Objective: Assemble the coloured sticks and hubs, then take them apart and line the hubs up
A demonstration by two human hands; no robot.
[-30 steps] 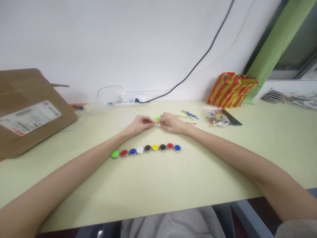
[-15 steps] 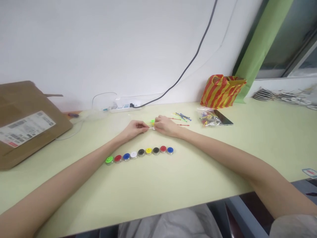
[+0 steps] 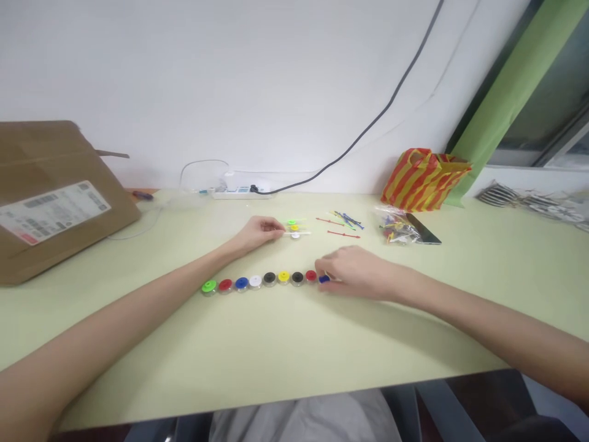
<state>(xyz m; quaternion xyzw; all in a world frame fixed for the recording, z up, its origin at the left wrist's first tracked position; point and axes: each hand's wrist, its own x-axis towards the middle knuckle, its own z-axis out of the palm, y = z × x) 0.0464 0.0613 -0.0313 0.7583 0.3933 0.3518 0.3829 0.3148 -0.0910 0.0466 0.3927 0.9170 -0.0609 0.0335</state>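
Observation:
My left hand (image 3: 263, 234) is closed, pinching the end of a thin white stick (image 3: 304, 233). Just beyond its fingertips are a white disc (image 3: 295, 236), a yellow disc (image 3: 294, 228) and a green disc (image 3: 291, 222); whether the stick passes through the white one I cannot tell. Thumb and fingers of my right hand (image 3: 352, 272) close around a small blue-topped disc (image 3: 324, 279) at the right end of a row. Along that row sit several clear-based discs, among them a red one (image 3: 311, 275), a yellow one (image 3: 284, 276) and a bright green one (image 3: 208, 286).
Red sticks (image 3: 344, 234) and a pile of coloured sticks (image 3: 348, 220) lie behind my right hand. Further right are a clear bag of small parts (image 3: 396, 227), a phone (image 3: 424, 229) and a striped bag (image 3: 426, 181). A cardboard box (image 3: 55, 202) stands left; a power strip (image 3: 239, 193) lies by the wall.
My right hand has left the white stick, moving right and nearer me to the blue disc. My left hand still pinches the stick. The view has shifted slightly.

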